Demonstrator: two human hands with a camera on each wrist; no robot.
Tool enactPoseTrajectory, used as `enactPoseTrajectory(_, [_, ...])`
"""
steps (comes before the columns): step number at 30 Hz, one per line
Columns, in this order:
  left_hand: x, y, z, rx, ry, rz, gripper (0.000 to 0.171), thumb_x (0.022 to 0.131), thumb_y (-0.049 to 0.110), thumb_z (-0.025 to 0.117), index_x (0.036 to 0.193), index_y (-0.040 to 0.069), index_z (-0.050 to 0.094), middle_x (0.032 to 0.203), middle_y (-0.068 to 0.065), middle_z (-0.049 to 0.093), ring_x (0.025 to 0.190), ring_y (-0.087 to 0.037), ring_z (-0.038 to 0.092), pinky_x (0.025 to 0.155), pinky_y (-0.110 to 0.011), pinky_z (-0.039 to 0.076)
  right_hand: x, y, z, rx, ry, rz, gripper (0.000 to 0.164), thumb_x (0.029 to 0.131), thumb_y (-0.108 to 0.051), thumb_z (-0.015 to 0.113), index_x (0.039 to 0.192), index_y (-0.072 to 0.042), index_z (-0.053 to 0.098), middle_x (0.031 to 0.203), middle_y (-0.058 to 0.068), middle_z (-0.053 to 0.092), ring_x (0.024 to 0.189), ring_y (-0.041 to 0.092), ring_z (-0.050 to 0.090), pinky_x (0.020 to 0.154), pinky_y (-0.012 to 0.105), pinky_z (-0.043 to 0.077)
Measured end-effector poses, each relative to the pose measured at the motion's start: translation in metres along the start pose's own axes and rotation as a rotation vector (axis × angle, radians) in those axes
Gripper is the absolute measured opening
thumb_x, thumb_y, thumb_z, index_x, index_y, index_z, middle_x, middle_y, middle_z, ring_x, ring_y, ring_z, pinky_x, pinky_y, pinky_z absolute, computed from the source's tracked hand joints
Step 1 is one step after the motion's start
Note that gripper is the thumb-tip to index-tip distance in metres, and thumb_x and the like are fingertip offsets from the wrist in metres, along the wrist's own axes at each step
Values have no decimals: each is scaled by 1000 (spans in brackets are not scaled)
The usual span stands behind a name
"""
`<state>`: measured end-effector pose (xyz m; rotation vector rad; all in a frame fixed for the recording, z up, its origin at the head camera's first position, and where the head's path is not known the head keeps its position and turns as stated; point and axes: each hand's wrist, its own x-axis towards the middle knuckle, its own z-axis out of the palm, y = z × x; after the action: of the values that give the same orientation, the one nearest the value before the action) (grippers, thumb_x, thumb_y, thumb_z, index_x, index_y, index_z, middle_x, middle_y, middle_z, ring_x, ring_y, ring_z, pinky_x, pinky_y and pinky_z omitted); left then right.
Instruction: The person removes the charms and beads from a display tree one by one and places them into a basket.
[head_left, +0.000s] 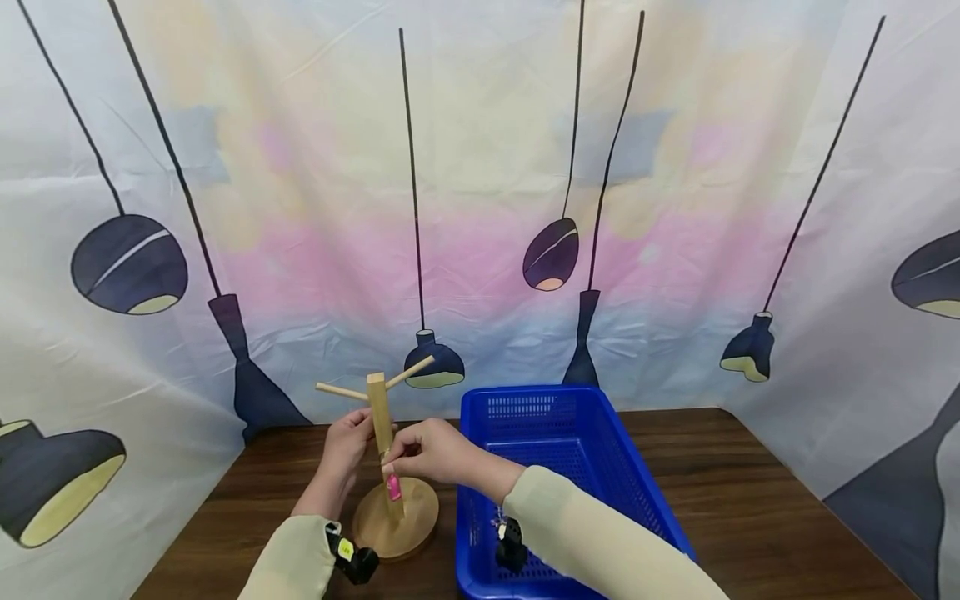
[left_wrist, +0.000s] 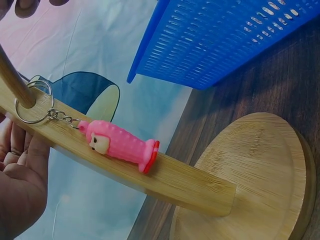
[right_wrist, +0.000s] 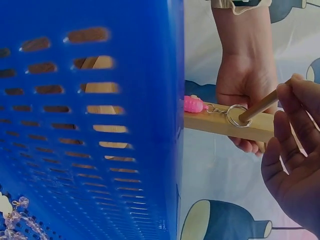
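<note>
A wooden stand (head_left: pixel 381 417) with a round base and thin pegs rises from the table. My left hand (head_left: pixel 348 442) grips its post from the far left side; in the right wrist view the fingers pass behind the wood. A pink figure keychain (left_wrist: pixel 120 145) hangs against the post, its metal split ring (left_wrist: pixel 50 102) around the inner end of a lower peg (right_wrist: pixel 260 106). At that peg's outer end, my right hand (right_wrist: pixel 300 145) pinches the tip between thumb and finger, apart from the ring. The other right fingers are loosely bent.
A blue plastic basket (head_left: pixel 648 475) stands right of the stand, below my right forearm. Pale beads (right_wrist: pixel 22 220) lie inside it. Two upper pegs (head_left: pixel 341 391) stick out from the post's top. Behind the brown table (head_left: pixel 705 467) hangs a lamp-printed cloth (head_left: pixel 487 167).
</note>
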<state>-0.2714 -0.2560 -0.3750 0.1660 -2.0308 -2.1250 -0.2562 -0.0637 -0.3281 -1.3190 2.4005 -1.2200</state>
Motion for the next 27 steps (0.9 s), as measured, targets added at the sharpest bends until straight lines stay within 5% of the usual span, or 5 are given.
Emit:
enactPoseTrajectory(8, [3, 3, -5, -85, -73, -81, 24, 108, 20, 55, 91, 17, 73, 73, 11, 75, 75, 0, 71, 74, -16, 59, 1, -2, 4, -32, 22, 14, 11, 96, -15, 73, 95, -6, 80, 93, 12, 80, 71, -7, 58, 66, 9, 50])
enactPoseTrajectory(16, [-9, 8, -16, 21, -25, -16, 57, 105, 30, 60, 146, -7, 49, 89, 21, 70, 85, 7, 68, 85, -15, 59, 0, -1, 7, -46, 46, 23, 10, 96, -15, 73, 92, -8, 80, 91, 9, 80, 67, -9, 56, 62, 9, 48])
enactPoseTrajectory(20, [-22, 13, -28, -102, -89, 32, 52, 107, 29, 56, 151, 5, 44, 98, 25, 72, 98, 9, 69, 96, -14, 57, -1, -1, 7, -56, 56, 33, 10, 96, -15, 73, 91, -9, 80, 92, 7, 80, 67, -10, 55, 60, 9, 45])
enactPoseTrajectory(24, [-31, 22, -36, -220, -133, 121, 21, 108, 22, 54, 126, 29, 63, 105, 24, 74, 104, 8, 69, 95, -11, 56, -1, -3, 7, -61, 53, 32, 11, 97, -14, 73, 92, -7, 79, 95, 8, 81, 66, -10, 54, 58, 9, 45])
enactPoseTrajectory(27, [-35, 32, -37, -255, -126, 179, 23, 107, 18, 56, 107, 37, 69, 106, 22, 74, 103, 7, 70, 92, -10, 57, 0, -4, 7, -61, 49, 28, 11, 97, -14, 72, 93, -6, 79, 95, 8, 81, 65, -9, 55, 58, 9, 46])
